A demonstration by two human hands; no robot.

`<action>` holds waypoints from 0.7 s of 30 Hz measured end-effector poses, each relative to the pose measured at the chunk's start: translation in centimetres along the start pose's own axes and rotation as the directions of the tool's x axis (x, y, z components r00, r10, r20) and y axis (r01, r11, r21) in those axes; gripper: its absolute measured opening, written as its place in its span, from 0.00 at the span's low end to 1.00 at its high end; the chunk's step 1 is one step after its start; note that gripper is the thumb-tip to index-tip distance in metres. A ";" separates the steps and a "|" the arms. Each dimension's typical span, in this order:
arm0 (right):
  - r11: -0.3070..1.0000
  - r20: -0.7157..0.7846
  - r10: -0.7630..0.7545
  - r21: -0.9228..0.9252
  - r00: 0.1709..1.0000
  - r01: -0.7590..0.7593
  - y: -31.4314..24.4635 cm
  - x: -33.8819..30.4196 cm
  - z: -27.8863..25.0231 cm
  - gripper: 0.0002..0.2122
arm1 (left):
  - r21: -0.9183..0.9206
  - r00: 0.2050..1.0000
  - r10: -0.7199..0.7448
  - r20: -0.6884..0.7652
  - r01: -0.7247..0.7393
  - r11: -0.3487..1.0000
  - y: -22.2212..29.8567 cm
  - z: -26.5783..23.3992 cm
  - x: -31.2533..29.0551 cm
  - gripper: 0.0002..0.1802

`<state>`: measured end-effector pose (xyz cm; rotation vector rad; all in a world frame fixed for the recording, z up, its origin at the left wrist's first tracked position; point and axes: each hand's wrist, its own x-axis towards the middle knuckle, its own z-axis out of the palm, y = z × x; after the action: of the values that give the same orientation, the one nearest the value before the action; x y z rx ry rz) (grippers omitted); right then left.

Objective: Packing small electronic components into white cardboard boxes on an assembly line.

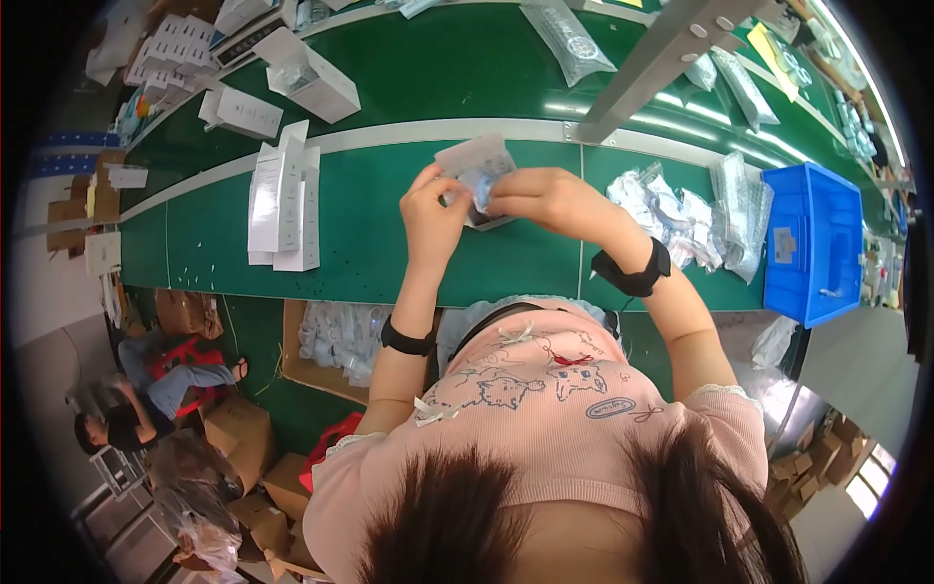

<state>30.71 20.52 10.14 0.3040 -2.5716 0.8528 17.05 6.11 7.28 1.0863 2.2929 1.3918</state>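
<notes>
In front of me, over the green bench, a small white carton [474,153] stands with its top open toward me. My left hand [434,216] is closed at the carton's left side, thumb and finger pinched at its rim. From the right, my right hand [550,198] grips a clear plastic bag [481,185] with something pale bluish in it, at the carton's mouth. The bag lies partly inside the carton, and the fingers cover much of it, so its contents cannot be made out.
Flat white cartons [282,209] stand at left. To the right lie several clear-bagged white parts [671,209], bubble-wrap pouches [739,214] and a blue bin [812,243]. A metal post [662,63] rises at the back. Under the bench is a cardboard box [297,360]; a person [136,409] sits at far left.
</notes>
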 end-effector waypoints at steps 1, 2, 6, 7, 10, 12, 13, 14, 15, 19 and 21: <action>0.990 0.144 -0.075 -0.108 0.987 0.091 0.4 0.6 0.5 0.10 | 0.006 1.000 -0.005 -0.018 0.005 1.000 -0.2 -0.1 -0.2 0.08; 0.989 0.149 -0.093 -0.101 0.984 0.109 0.3 0.9 0.6 0.10 | -0.016 1.000 0.006 0.002 -0.006 1.000 -0.4 -0.2 -0.3 0.09; 0.983 0.205 0.013 -0.179 0.979 0.024 -0.5 0.4 0.0 0.22 | -0.143 0.993 0.065 -0.096 -0.078 0.987 -1.8 -3.1 0.9 0.15; 0.995 0.051 0.067 -0.083 0.996 -0.063 0.3 -0.4 0.9 0.28 | -0.221 0.973 0.089 -0.214 -0.137 0.966 -2.3 -4.7 1.6 0.19; 0.970 -0.245 0.235 0.122 0.941 -0.210 2.8 -2.7 4.2 0.38 | 0.648 0.918 0.224 -0.326 0.044 0.761 -6.2 -11.6 4.8 0.39; 0.890 -0.111 0.417 0.254 0.902 -0.380 3.8 -3.2 6.7 0.44 | 0.789 0.919 0.167 -0.358 0.202 0.580 -9.5 -15.2 6.8 0.44; 0.834 -0.029 0.484 0.317 0.875 -0.451 4.1 -2.2 7.3 0.47 | 0.851 0.953 -0.004 -0.304 0.274 0.448 -11.9 -17.0 7.0 0.46; 0.839 -0.030 0.472 0.321 0.881 -0.438 4.7 -1.0 7.4 0.47 | 0.901 0.945 -0.185 -0.270 0.316 0.299 -14.2 -18.1 7.0 0.47; 0.779 -0.023 0.514 0.430 0.857 -0.456 5.4 0.4 7.5 0.46 | 0.901 0.946 -0.184 -0.268 0.314 0.298 -15.1 -18.3 7.3 0.47; 0.576 -0.088 0.637 0.714 0.766 -0.397 9.5 6.2 6.0 0.44 | 0.805 0.957 -0.133 -0.256 0.287 0.519 -11.6 -16.6 7.0 0.50; 0.514 -0.139 0.664 0.799 0.735 -0.313 13.0 9.3 5.7 0.44 | 0.758 0.957 -0.111 -0.270 0.282 0.588 -8.6 -13.6 5.8 0.52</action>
<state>16.39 26.57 3.36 -0.4394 -1.7510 1.9375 1.56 -1.10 7.99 0.8294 3.1748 0.3287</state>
